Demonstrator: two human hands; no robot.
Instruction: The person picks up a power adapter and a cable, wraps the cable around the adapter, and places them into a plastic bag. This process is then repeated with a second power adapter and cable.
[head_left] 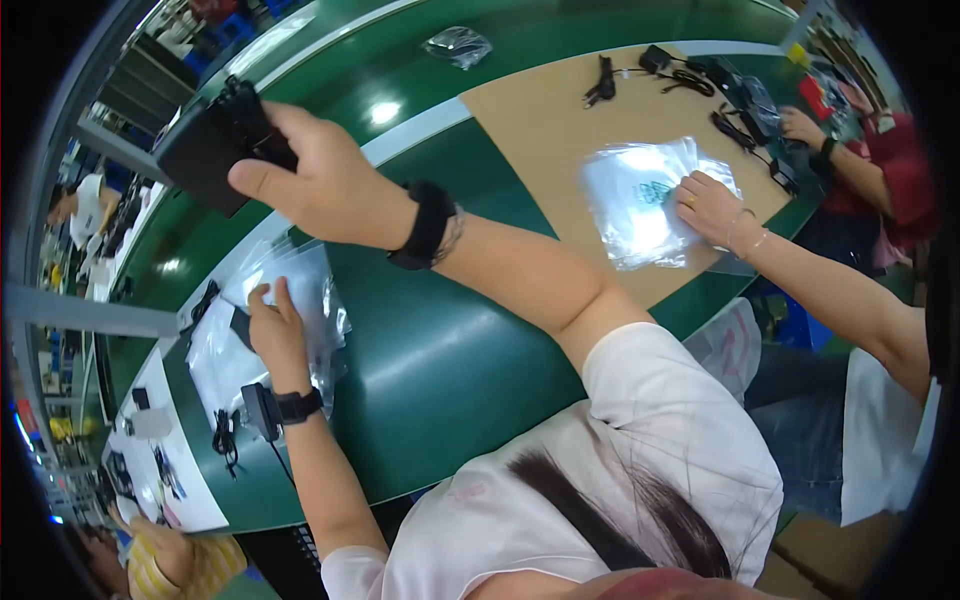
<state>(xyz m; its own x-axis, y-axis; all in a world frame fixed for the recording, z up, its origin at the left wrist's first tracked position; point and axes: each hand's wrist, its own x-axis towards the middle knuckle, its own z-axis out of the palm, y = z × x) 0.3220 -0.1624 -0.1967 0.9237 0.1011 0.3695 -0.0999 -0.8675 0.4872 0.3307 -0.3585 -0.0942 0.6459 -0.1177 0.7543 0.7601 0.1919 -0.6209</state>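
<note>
My right hand is raised over the far left of the table, its arm crossing in front of me. Between its thumb and fingers it grips a flat black box together with a bundled black cable. Lower down, my left hand rests on a stack of clear plastic bags, with two fingers stretched up and apart. A small dark piece shows beside this hand; whether the hand touches it I cannot tell. A coiled black cable lies near the bags' lower edge.
To the right, a co-worker's hand presses on another stack of clear bags over a brown cardboard sheet. Black adapters and cables lie behind it, near another person's hand. A bagged item lies on the far green surface.
</note>
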